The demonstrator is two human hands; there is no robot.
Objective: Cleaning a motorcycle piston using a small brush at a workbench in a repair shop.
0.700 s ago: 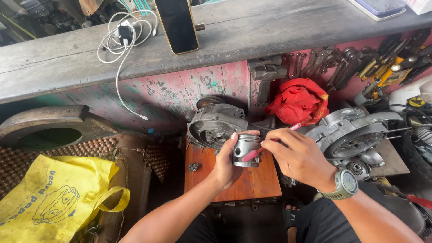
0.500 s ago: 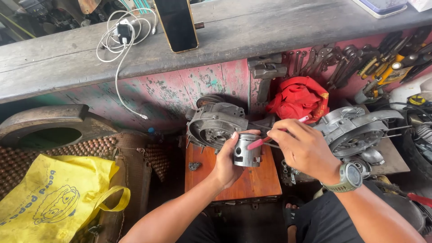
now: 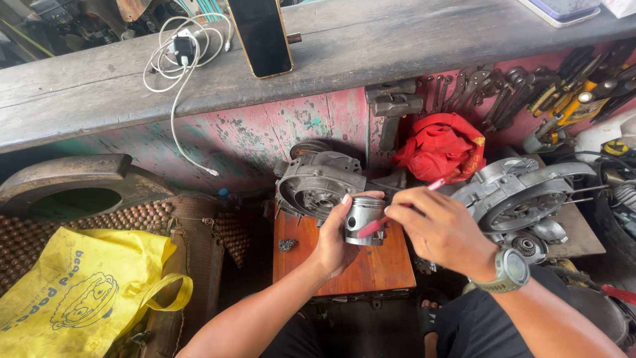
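Observation:
My left hand (image 3: 334,238) grips a silver metal piston (image 3: 364,221) over a small wooden stool (image 3: 371,268). My right hand (image 3: 440,229), with a green watch on the wrist, holds a thin red-handled tool (image 3: 391,211) whose lower end rests against the piston's side. A grey engine crankcase half (image 3: 317,184) sits on the stool just behind the piston. A second grey engine case (image 3: 523,192) lies to the right of my right hand.
A wooden bench (image 3: 371,50) above holds a phone (image 3: 260,33) and a white charger cable (image 3: 180,59). Hammers and wrenches hang on the red wall (image 3: 464,89). A red cloth (image 3: 440,146) sits behind. A yellow bag (image 3: 86,292) lies at the left.
The piston and both hands have shifted slightly; my right hand has tilted the red tool so its tip now lies lower against the piston's side.

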